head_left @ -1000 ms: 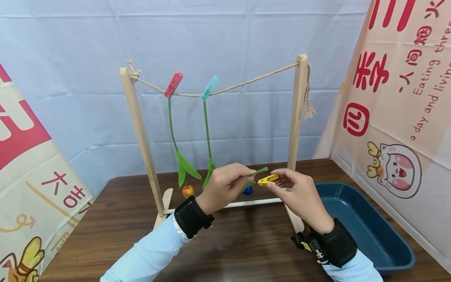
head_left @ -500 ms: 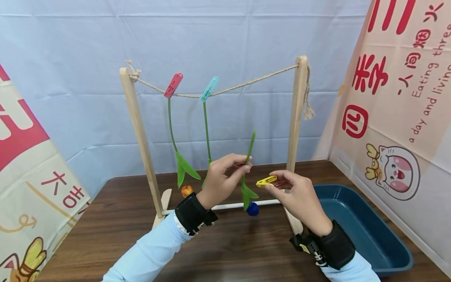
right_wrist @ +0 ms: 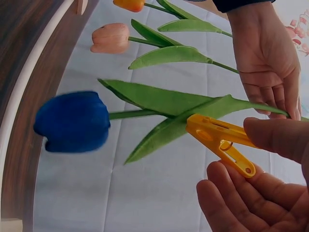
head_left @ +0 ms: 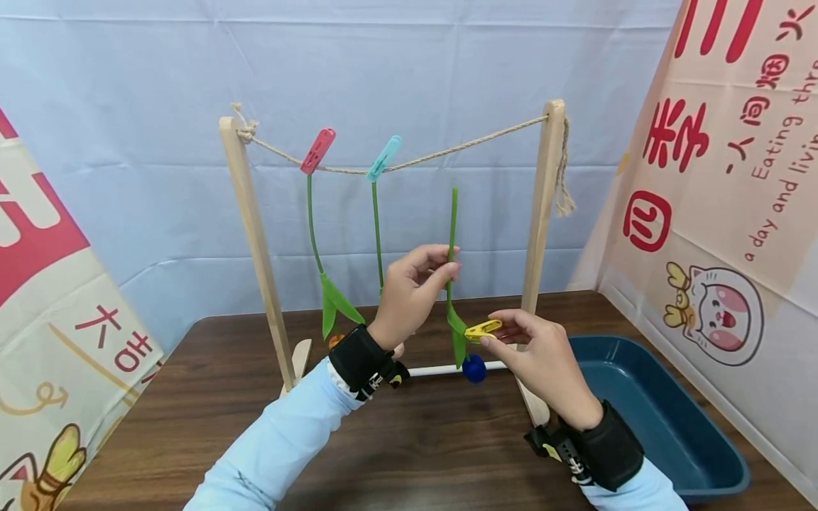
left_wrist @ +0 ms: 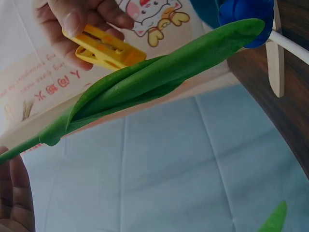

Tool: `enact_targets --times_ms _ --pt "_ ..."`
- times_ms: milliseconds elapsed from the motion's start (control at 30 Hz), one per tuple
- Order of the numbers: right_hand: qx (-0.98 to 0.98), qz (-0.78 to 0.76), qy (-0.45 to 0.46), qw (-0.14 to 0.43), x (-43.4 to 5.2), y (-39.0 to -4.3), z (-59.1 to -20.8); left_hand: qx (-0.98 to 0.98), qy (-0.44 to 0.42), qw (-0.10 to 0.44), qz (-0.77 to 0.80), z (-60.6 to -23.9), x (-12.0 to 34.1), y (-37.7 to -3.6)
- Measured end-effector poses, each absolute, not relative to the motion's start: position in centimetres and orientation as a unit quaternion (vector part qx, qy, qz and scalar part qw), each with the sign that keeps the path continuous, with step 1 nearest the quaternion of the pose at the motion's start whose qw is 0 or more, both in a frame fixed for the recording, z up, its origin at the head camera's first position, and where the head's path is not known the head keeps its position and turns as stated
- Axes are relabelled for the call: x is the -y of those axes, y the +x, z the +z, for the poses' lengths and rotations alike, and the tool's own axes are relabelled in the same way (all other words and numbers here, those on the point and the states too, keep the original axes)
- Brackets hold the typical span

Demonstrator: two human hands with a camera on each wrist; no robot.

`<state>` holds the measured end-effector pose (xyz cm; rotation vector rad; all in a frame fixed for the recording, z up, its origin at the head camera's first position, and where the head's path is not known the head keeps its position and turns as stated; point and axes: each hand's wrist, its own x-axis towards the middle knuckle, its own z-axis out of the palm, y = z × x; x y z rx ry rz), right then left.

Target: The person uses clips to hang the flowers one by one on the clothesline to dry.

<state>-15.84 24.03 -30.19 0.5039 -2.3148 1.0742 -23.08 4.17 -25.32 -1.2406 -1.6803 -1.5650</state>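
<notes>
My left hand (head_left: 409,291) pinches the green stem of an artificial blue tulip (right_wrist: 72,122). The stem stands upright, its cut end below the rope (head_left: 460,147), and the bloom hangs down near the white crossbar. My right hand (head_left: 543,355) holds a yellow clothespin (right_wrist: 222,140) between thumb and fingers, level with the tulip's leaves. From the right wrist camera, the clothespin's tip overlaps a leaf; whether they touch I cannot tell. On the rope, a red clothespin (head_left: 317,151) and a light-blue clothespin (head_left: 383,159) each hold a flower stem upside down.
Two wooden posts (head_left: 252,227) carry the rope, joined low down by a white rod (head_left: 434,371). Orange (right_wrist: 129,5) and pink (right_wrist: 110,38) tulip blooms hang behind. A dark blue tray (head_left: 664,411) stands at the right on the wooden table (head_left: 447,454).
My left hand has risen, turning the tulip from tilted to upright with its bloom hanging below. The right hand with the yellow clothespin has stayed nearly still.
</notes>
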Motion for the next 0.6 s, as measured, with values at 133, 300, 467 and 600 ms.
enact_targets --times_ms 133,300,467,600 --pt "0.856 0.397 0.187 0.273 -24.1 -15.8 -30.1 0.626 -0.449 0.257 -0.583 -24.5 -4.4 -22.7" --pt "0.849 0.398 0.193 0.288 -24.2 -15.8 -29.9 0.631 -0.431 0.258 -0.591 -22.9 -4.5 -21.5" --pt "0.846 0.408 0.192 0.284 -24.2 -15.7 -29.8 0.631 -0.408 0.259 -0.606 -22.0 -4.7 -21.5" --pt "0.847 0.414 0.189 0.276 -24.2 -15.6 -29.8 0.632 -0.397 0.262 -0.612 -21.6 -5.0 -21.8"
